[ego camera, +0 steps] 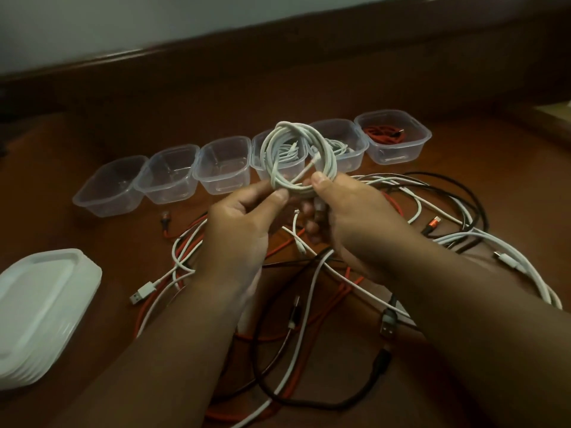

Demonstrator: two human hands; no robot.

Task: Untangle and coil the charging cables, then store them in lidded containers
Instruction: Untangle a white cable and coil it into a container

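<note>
Two hands hold a white charging cable wound into a round coil (298,159) above the brown wooden table (463,180). The left hand (244,223) pinches the coil's lower edge between thumb and fingers (279,197); the right hand (349,217) curls round the same lower edge just beside it. Loose white, red and black cables (309,304) lie tangled beneath.

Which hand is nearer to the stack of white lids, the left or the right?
The left. The left hand holds the white coil at centre, on the side towards the stack of white lids at the left edge; the right hand is farther away.
</note>
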